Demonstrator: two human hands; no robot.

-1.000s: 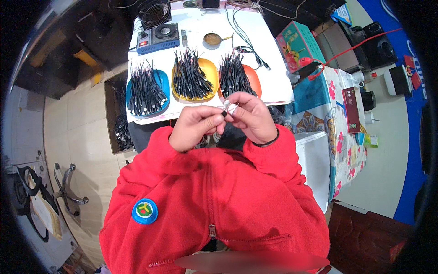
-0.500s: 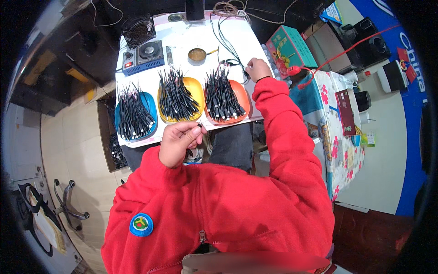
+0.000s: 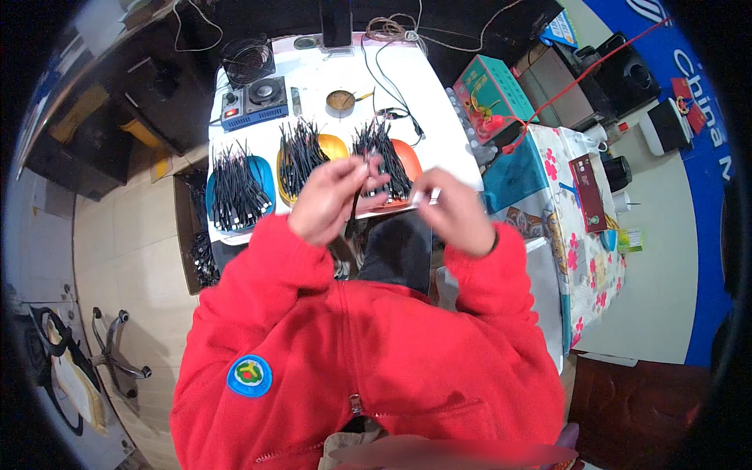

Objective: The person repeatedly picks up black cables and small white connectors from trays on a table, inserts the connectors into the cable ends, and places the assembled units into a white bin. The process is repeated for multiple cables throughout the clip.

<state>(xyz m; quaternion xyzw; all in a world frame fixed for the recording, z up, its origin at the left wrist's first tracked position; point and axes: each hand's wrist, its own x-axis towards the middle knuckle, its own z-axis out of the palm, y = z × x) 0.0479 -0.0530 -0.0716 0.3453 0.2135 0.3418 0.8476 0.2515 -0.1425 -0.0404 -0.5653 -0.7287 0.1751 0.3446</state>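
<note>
My left hand (image 3: 329, 202) is pinched on a thin black cable (image 3: 353, 210), which hangs down from its fingers above the front table edge. To its right, my right hand (image 3: 458, 219) is closed and partly blurred, with a small white piece (image 3: 435, 193) at its fingertips. Behind the hands, three trays stand in a row: a blue tray (image 3: 264, 174), a yellow tray (image 3: 334, 146) and an orange tray (image 3: 407, 159). Each bears a heap of short black cables (image 3: 235, 192) with light connectors at the near ends. My hands partly cover the yellow and orange trays.
On the white table (image 3: 313, 66) stand a blue box-shaped device with a round top (image 3: 254, 103), a black fan (image 3: 247, 61) and a small round pan with a handle (image 3: 340, 103). Black leads (image 3: 392, 86) lie behind the trays. A green and red carton (image 3: 493, 98) stands at right.
My right hand has come back from the table's right side toward my left hand, with a small white piece in its fingers. My left hand has risen slightly with the cable.
</note>
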